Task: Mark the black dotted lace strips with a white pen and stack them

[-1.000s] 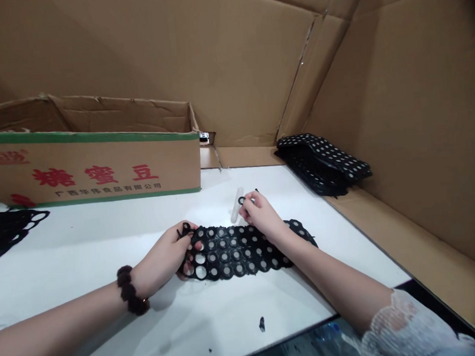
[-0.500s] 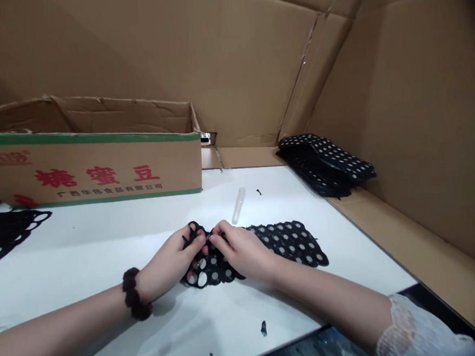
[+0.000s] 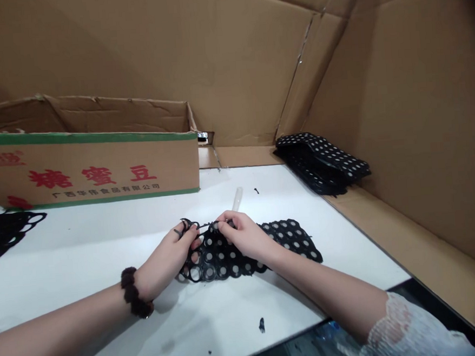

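Observation:
A black sheet (image 3: 288, 234) with rows of pale round spots lies on the white table, its left part lifted between my hands. My left hand (image 3: 173, 254), with a dark beaded band at the wrist, pinches the left end, where some rings are open holes. Fingers of my right hand (image 3: 241, 233) are closed on the sheet's upper edge, a little right of the left hand. A thin black strand stretches between the two hands. Just behind the right hand lies a clear plastic piece (image 3: 237, 198), partly hidden.
A long cardboard box (image 3: 97, 155) with red lettering stands at the back left. Black netting (image 3: 5, 232) lies at the left edge. Folded black spotted sheets (image 3: 326, 163) rest by the cardboard wall on the right. Small black scraps (image 3: 262, 325) dot the table (image 3: 103, 231).
My right hand has moved slightly right and up, away from my left hand, with a strand now stretched between them. More of the sheet's spotted middle shows.

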Demonstrator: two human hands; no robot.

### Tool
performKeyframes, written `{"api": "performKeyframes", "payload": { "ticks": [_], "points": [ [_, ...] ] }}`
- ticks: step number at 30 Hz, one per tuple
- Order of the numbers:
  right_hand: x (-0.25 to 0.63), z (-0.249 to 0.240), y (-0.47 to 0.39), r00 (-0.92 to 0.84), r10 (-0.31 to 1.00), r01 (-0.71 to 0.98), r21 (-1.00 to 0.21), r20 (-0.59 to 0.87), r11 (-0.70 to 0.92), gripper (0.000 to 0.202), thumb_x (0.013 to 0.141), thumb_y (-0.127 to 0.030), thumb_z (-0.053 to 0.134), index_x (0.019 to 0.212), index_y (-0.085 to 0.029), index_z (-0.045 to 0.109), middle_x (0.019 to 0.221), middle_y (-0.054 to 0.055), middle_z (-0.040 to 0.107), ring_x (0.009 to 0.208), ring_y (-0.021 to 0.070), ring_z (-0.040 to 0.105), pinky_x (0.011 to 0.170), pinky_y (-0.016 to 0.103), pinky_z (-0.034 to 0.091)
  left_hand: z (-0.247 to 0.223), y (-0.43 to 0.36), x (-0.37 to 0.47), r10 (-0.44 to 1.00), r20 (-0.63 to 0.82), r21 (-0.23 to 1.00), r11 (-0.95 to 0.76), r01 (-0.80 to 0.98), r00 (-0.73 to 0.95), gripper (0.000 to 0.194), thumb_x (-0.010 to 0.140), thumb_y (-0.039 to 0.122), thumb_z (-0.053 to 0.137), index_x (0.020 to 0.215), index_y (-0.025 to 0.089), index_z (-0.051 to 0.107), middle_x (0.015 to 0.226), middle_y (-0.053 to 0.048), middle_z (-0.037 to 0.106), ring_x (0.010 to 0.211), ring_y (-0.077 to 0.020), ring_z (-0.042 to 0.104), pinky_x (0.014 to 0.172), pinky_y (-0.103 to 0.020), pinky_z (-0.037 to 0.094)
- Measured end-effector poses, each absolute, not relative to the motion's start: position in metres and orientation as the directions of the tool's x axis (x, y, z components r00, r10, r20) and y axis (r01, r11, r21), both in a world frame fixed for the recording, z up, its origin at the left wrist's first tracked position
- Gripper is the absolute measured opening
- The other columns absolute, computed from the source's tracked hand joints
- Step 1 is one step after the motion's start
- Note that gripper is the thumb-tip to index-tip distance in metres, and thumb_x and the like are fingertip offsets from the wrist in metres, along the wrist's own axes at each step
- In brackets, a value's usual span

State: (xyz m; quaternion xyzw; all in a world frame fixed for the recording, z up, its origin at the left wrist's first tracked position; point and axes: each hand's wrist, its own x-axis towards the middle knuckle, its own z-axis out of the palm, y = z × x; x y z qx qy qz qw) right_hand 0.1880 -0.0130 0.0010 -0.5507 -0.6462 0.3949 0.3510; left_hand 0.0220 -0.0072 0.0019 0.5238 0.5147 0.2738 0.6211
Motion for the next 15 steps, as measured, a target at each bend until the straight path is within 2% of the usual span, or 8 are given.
{"api": "performKeyframes", "payload": {
  "ticks": [3,7,9,12,14,15],
  "points": [
    [0.187,0.001,-0.012,-0.115,0.993,0.390,-0.918,0.021,0.065,0.017,0.079,-0.030,0.042,0.075,-0.016,0.051,0.056,-0.004,0.039,0.052,0.0084,0.037,0.053,0.022,0.031,0.005,-0.006,0.021,0.867,-0.368,0.921,0.290,0.261,0.335,0.033,0.075,0.053,0.044,0.073,0.021,0.036,0.060,0.005,0.041,0.043,-0.0069,0.038,0.032,-0.015,0.024],
    [0.182,0.002,-0.015,-0.080,0.996,0.371,-0.926,0.038,0.065,0.017,0.078,-0.030,0.043,0.075,-0.016,0.052,0.056,-0.004,0.041,0.052,0.0085,0.038,0.052,0.022,0.030,0.009,-0.005,0.018,0.864,-0.330,0.910,0.185,0.372,0.379,0.034,0.073,0.052,0.049,0.080,0.019,0.044,0.055,0.005,0.043,0.042,-0.0062,0.035,0.034,-0.015,0.025],
    [0.184,0.003,-0.014,-0.053,0.997,0.352,-0.933,0.053,0.068,0.018,0.078,-0.031,0.043,0.073,-0.016,0.051,0.055,-0.003,0.041,0.051,0.0085,0.037,0.051,0.022,0.030,0.009,-0.005,0.017,0.863,-0.331,0.907,0.179,0.381,0.383,0.031,0.073,0.048,0.050,0.079,0.018,0.046,0.052,0.005,0.041,0.042,-0.0067,0.036,0.035,-0.015,0.026],
    [0.197,0.003,-0.006,0.102,0.990,0.269,-0.961,0.100,0.070,0.021,0.080,-0.035,0.041,0.072,-0.017,0.047,0.052,-0.005,0.036,0.047,0.0078,0.032,0.046,0.021,0.026,0.007,-0.005,0.017,0.878,-0.325,0.911,0.190,0.366,0.352,0.025,0.073,0.043,0.050,0.074,0.018,0.044,0.052,0.006,0.039,0.045,-0.0080,0.038,0.037,-0.016,0.029],
    [0.205,0.003,-0.001,0.192,0.977,0.193,-0.980,0.093,0.055,0.022,0.080,-0.038,0.040,0.070,-0.018,0.043,0.051,-0.006,0.030,0.044,0.0069,0.027,0.043,0.020,0.023,0.006,-0.006,0.017,0.887,-0.313,0.917,0.189,0.351,0.339,0.022,0.072,0.040,0.050,0.073,0.019,0.043,0.053,0.006,0.038,0.044,-0.0083,0.039,0.038,-0.017,0.030],
    [0.207,0.003,0.000,0.184,0.980,0.158,-0.987,0.070,0.041,0.022,0.080,-0.038,0.040,0.069,-0.018,0.041,0.051,-0.007,0.028,0.043,0.0066,0.025,0.042,0.020,0.021,0.007,-0.007,0.017,0.889,-0.307,0.921,0.188,0.342,0.339,0.021,0.072,0.039,0.050,0.073,0.019,0.043,0.053,0.007,0.037,0.044,-0.0081,0.038,0.038,-0.017,0.030]
  ]
}}
